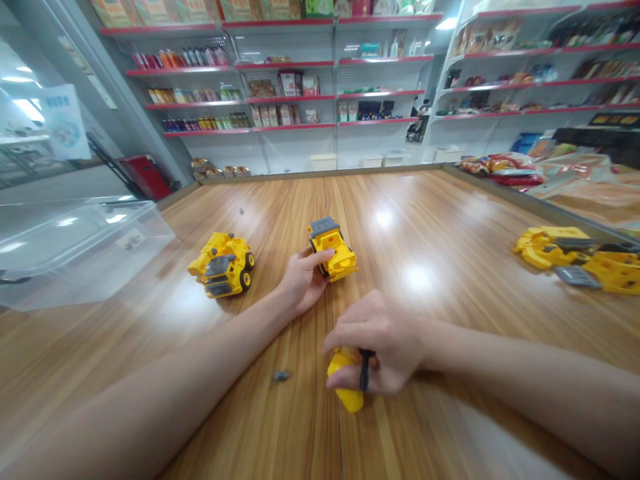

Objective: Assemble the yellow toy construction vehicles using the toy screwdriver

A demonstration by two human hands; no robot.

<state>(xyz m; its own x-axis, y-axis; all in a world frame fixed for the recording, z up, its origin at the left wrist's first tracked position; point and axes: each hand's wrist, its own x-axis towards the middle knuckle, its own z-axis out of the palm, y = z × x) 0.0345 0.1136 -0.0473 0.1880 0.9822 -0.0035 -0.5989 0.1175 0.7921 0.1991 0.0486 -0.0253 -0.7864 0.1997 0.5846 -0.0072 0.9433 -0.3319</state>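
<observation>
Left hand (pixel 303 281) clamped on yellow-grey plastic toy truck (pixel 344 255), mid-table | right hand (pixel 383 340) closed round yellow plastic piece (pixel 352 399) with black rod (pixel 365 372), near | stubby grey screw (pixel 281 376) loose, unfitted | wheeled yellow-grey toy (pixel 224 265), left, looks assembled; truck seems unfinished

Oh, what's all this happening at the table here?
A person is handling toy pieces at a wooden table. The left hand grips a yellow-and-grey toy vehicle. Nearer the person, the right hand holds a yellow piece with a black part beside it, too blurred to identify. A small grey piece lies loose nearby. Another toy vehicle stands off to the left, and more yellow toy parts lie far to the right.
</observation>
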